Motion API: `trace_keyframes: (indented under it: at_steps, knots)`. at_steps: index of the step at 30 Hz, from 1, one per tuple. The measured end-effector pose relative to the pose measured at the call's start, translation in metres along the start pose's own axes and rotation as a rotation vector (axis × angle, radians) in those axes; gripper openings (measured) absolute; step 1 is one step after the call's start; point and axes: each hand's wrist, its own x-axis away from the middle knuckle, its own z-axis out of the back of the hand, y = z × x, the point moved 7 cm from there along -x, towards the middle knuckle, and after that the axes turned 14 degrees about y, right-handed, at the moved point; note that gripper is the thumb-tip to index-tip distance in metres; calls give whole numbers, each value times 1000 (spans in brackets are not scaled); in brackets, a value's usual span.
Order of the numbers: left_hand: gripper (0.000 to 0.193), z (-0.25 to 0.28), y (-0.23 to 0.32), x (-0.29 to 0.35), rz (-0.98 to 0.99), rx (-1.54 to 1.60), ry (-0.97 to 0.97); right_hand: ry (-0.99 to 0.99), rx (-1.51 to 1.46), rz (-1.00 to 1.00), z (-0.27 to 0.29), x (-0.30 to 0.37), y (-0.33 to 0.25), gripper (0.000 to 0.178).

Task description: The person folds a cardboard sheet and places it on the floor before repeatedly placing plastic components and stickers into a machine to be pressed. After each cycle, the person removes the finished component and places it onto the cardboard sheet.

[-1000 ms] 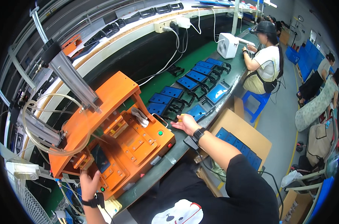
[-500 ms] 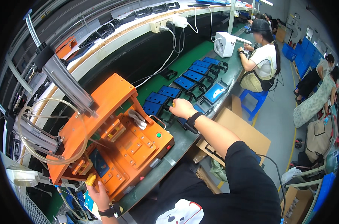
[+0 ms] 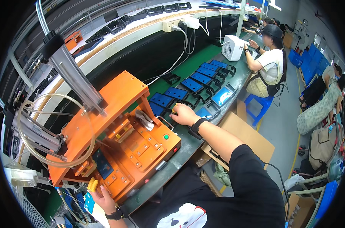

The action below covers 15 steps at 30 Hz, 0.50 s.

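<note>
My left hand [image 3: 102,198] is at the near left side of the orange press [image 3: 142,148], yellow covers on its fingertips and the thumb apart from them. Nothing shows in its grip. Inside the press, a dark blue panel [image 3: 103,163] lies in the left fixture. My right hand [image 3: 184,114] reaches past the press to the row of blue panels in black frames [image 3: 161,99]. Its fingers curl beside a black frame part, a yellow cover just showing; what they grip is hidden. Under that wrist, another black frame [image 3: 194,131] partly shows.
A grey-white cloth [image 3: 145,120] lies on the press, near a green button [image 3: 166,137]. Clear hoses [image 3: 58,164] loop at its left. Farther along the bench stand a white fan [image 3: 232,48] and a seated co-worker [image 3: 271,62]. Cardboard boxes [image 3: 248,133] sit beside the bench edge.
The view has shifted slightly, so the press appears farther right. My right hand has come a little closer to the press. The co-worker's hands have moved up beside the fan.
</note>
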Motion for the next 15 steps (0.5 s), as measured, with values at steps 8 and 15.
trace_keyframes:
  at_steps: [8, 15]
  knots:
    - [26, -3, 17, 2, -264, -71, 7, 105, 119, 172, -13, 12, -4, 26]
    - [24, -5, 22, 3, -276, -114, -17, 20, 107, 63, -21, 0, 9, 26]
